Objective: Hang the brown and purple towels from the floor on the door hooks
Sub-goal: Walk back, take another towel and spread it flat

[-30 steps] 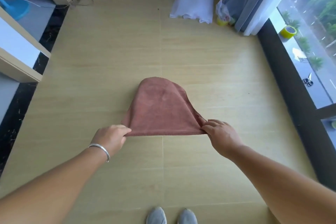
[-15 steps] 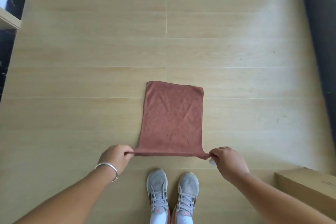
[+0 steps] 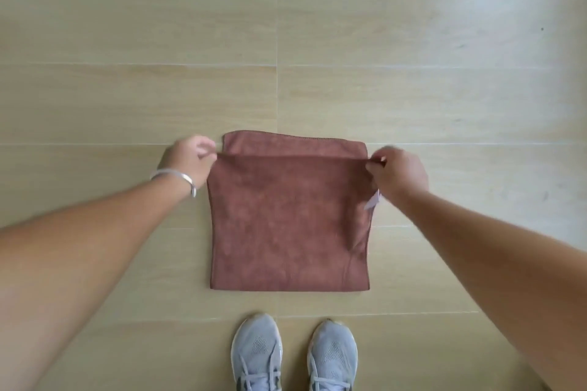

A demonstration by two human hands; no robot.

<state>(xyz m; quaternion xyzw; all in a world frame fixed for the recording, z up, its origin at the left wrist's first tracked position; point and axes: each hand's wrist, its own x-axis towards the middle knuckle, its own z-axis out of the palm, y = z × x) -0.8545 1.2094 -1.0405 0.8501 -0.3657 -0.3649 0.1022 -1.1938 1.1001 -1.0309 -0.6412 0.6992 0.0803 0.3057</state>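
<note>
While the brown terry towel [image 3: 287, 225] lies folded on the pale wood-look tiled floor [image 3: 413, 89], just ahead of the grey sneakers [image 3: 293, 355], the left hand [image 3: 187, 162] and the right hand [image 3: 398, 173] each pinch one corner of its upper layer between thumb and fingers. That held edge runs straight across from hand to hand, stopping a little short of the far edge beneath. Both hands are equally near, so a lift would likely raise the towel level. No hooks or purple towel are visible.
</note>
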